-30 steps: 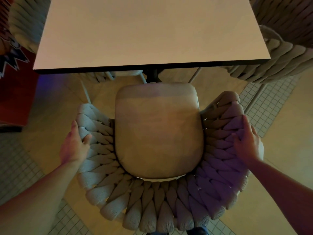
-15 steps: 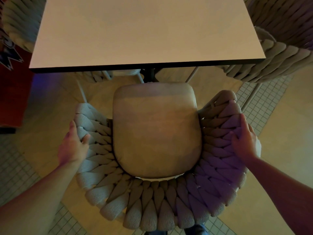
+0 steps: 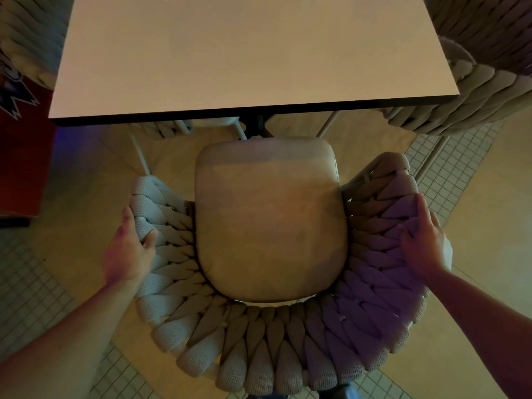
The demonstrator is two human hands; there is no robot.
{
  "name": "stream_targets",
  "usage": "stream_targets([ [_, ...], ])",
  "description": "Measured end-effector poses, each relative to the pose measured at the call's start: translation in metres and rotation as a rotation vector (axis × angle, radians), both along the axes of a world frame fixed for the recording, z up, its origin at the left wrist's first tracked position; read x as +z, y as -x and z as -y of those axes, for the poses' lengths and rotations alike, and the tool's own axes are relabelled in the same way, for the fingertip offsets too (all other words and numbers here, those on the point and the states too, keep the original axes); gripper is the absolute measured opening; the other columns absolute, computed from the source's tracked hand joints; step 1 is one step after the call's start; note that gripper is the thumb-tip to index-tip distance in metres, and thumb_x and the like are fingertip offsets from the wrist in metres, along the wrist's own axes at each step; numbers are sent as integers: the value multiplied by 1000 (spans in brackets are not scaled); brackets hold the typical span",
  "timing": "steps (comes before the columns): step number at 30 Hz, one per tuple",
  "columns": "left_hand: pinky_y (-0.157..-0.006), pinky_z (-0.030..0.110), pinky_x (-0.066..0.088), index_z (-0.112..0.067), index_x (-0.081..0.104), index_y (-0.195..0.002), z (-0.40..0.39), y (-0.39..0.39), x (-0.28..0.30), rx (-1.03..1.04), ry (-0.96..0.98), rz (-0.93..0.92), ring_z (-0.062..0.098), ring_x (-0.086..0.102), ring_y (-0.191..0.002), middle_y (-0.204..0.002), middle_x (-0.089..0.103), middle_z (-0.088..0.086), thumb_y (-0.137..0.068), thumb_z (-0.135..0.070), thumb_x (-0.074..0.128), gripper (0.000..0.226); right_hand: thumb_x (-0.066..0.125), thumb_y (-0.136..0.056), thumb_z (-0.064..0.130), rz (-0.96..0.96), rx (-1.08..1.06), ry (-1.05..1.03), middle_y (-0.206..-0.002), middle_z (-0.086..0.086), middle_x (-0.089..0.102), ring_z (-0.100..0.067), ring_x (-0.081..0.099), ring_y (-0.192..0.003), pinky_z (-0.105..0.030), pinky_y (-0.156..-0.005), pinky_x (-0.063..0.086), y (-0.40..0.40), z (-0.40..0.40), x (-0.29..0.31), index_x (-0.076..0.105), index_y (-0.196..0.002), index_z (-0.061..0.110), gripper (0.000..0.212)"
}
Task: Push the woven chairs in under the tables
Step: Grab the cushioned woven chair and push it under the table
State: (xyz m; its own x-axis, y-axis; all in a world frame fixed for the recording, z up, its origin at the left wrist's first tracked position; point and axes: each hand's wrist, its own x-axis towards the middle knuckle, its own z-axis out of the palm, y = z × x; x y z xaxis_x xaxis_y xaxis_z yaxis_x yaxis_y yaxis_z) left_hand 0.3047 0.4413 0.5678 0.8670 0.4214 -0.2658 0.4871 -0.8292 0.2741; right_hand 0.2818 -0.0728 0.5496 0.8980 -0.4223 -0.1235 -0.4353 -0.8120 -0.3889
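Observation:
A woven chair [image 3: 259,355] with thick braided rope arms and a beige seat cushion [image 3: 270,220] stands right below me, facing a square pale table [image 3: 247,53]. The cushion's front edge sits just short of the table's dark near edge. My left hand [image 3: 129,249] grips the chair's left arm, thumb inside the weave. On the right arm, my right hand [image 3: 426,240] lies with its fingers wrapped over the outer rim.
Another woven chair [image 3: 483,70] stands at the table's right side, and a third [image 3: 26,36] at the far left. A further chair's legs and seat show under the table [image 3: 213,125]. A red panel [image 3: 20,156] stands on the left. The floor is tiled.
The chair and both hands have shifted slightly forward toward the table; the table edge now sits a little closer to the cushion's front. Grips are unchanged.

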Motion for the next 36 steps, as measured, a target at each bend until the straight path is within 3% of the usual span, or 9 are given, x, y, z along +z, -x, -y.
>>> stream_targets([
  [9,-87,55,49,-22,14,-153,3,1,-2,47,5,5,46,57,-114,-139,52,20,-92,-41,53,75,60,-86,23,15,18,21,-133,-4,52,-36,61,-87,-32,-60,38,0,2,-1,19,-150,34,77],
  [18,-94,55,44,-22,17,-153,3,-3,-3,109,45,9,43,49,-125,-145,46,18,-91,-43,54,75,60,-86,26,7,11,20,-133,-7,52,-35,61,-92,-33,-60,39,0,4,-2,20,-149,32,76],
  [22,-95,55,45,-26,21,-151,27,-7,7,95,60,95,41,46,-125,-142,41,20,-89,-43,57,74,60,-87,34,-13,-81,-51,-141,-11,44,-40,56,-109,-43,-72,48,17,-11,5,22,-149,29,73],
  [24,-100,56,40,-19,28,-150,44,-3,14,95,36,108,42,39,-131,-143,40,23,-89,-40,58,71,58,-88,36,16,-120,-130,-143,-9,41,-38,51,-119,-47,-82,49,35,-18,12,25,-147,30,68],
  [27,-110,52,28,-11,36,-147,74,9,26,-18,-30,78,39,30,-139,-147,40,22,-90,-38,58,67,53,-91,41,37,-158,-199,-141,-4,46,-29,52,-120,-40,-86,46,63,-15,22,31,-146,32,60],
  [32,-103,50,41,-23,39,-145,158,22,38,-52,226,-29,36,46,-130,-145,46,14,-89,-53,49,65,43,-95,49,61,-221,-222,-136,-3,56,-23,54,-122,-35,-91,44,94,21,41,49,-138,22,51],
  [36,-107,45,40,-22,46,-141,252,28,55,-211,452,-52,24,48,-131,-144,51,6,-88,-48,55,60,44,-93,51,62,-260,-292,-132,-5,59,-19,60,-114,-37,-88,51,109,67,57,52,-136,19,54],
])
